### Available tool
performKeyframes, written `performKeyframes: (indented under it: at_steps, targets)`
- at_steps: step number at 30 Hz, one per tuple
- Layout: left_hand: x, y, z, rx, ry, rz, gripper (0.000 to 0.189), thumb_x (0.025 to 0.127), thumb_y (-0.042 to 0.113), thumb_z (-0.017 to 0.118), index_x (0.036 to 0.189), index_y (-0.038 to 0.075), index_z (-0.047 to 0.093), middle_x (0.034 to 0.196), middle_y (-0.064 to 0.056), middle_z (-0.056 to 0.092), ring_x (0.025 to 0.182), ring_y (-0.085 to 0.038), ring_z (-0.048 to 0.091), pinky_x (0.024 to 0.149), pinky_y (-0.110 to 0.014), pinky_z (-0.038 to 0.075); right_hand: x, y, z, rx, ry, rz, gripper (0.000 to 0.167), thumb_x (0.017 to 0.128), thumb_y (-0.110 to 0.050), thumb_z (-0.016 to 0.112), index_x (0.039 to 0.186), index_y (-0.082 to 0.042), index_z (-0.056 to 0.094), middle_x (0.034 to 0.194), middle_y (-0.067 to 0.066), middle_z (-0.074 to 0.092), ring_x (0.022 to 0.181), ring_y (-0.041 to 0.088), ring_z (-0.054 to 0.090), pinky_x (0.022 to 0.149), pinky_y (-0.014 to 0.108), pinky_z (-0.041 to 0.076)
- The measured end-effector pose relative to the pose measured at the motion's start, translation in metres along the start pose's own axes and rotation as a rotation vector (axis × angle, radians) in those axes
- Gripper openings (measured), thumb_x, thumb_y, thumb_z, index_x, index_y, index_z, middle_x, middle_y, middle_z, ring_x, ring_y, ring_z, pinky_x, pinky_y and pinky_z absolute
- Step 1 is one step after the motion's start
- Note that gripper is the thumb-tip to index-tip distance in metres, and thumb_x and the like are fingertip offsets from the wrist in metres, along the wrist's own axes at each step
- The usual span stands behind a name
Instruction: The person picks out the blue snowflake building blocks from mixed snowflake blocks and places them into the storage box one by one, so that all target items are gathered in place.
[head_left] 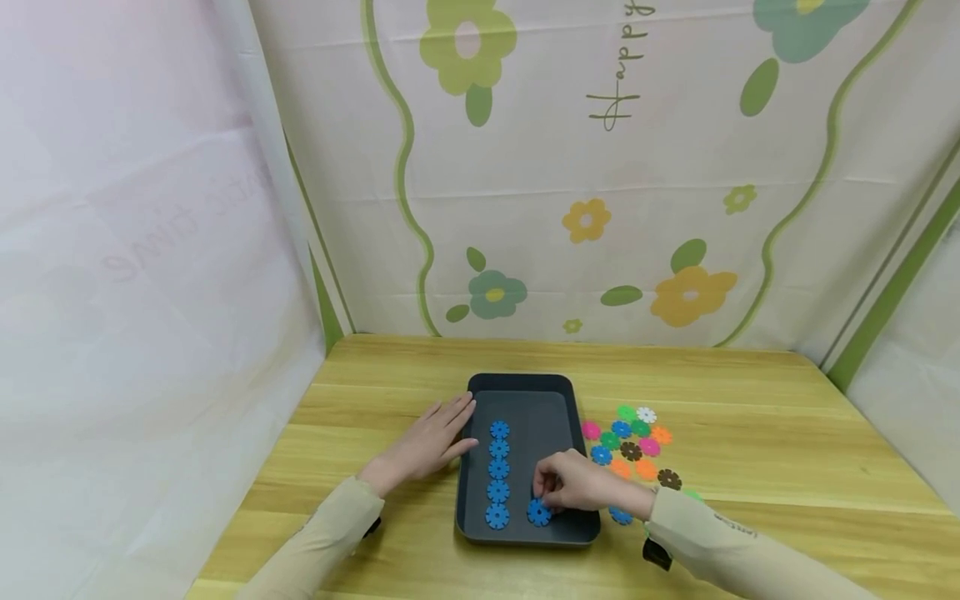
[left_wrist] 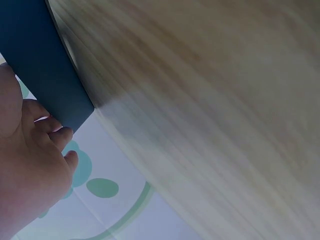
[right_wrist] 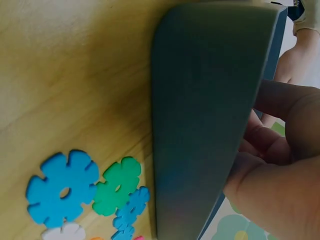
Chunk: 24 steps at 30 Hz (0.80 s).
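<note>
A dark grey rectangular tray (head_left: 525, 467) lies on the wooden table. Inside it, blue notched interlocking discs (head_left: 498, 468) form a column along the left side. My right hand (head_left: 577, 482) reaches over the tray's right wall, its fingers curled and pinching another blue interlocking disc (head_left: 537, 512) near the front. In the right wrist view the tray wall (right_wrist: 205, 100) hides the fingertips and that disc. My left hand (head_left: 435, 440) rests against the left rim with fingers extended; in the left wrist view its fingers (left_wrist: 60, 137) lie along the tray's outer side.
Right of the tray, loose interlocking discs (head_left: 631, 451) in blue, green, orange, pink, brown and white lie scattered on the table (head_left: 780, 450), some partly under the right forearm. A flower-printed cloth (head_left: 540, 167) hangs behind the table, with pale cloth (head_left: 150, 292) at the left.
</note>
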<state>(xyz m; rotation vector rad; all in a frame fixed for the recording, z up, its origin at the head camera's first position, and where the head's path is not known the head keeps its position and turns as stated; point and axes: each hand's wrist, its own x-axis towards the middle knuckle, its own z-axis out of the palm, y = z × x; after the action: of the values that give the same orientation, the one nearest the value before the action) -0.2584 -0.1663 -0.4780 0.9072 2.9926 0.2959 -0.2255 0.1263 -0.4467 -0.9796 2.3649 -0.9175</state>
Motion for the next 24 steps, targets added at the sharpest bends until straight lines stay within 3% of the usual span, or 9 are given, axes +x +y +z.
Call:
performKeyframes:
  at_steps: [16, 24]
  targets:
    - [0.000, 0.000, 0.001, 0.006, 0.008, 0.005, 0.071, 0.105, 0.052, 0.037, 0.158, 0.008, 0.024, 0.167, -0.007, 0.022, 0.154, -0.023, 0.026, 0.125, -0.048, 0.023, -0.003, -0.002, -0.002, -0.089, 0.032, -0.011, 0.004, 0.086, -0.005, 0.073, 0.087, -0.009, 0.072, 0.081, 0.001, 0.072, 0.069, -0.002, 0.060, 0.064, 0.015, 0.052]
    - [0.000, -0.001, 0.002, 0.000, 0.005, 0.002, 0.071, 0.105, 0.053, 0.037, 0.159, 0.009, 0.023, 0.167, -0.007, 0.020, 0.154, -0.024, 0.025, 0.126, -0.048, 0.023, -0.012, -0.001, -0.012, -0.044, 0.078, -0.021, 0.004, 0.086, -0.006, 0.074, 0.088, -0.006, 0.071, 0.084, 0.000, 0.072, 0.073, -0.001, 0.063, 0.066, 0.015, 0.054]
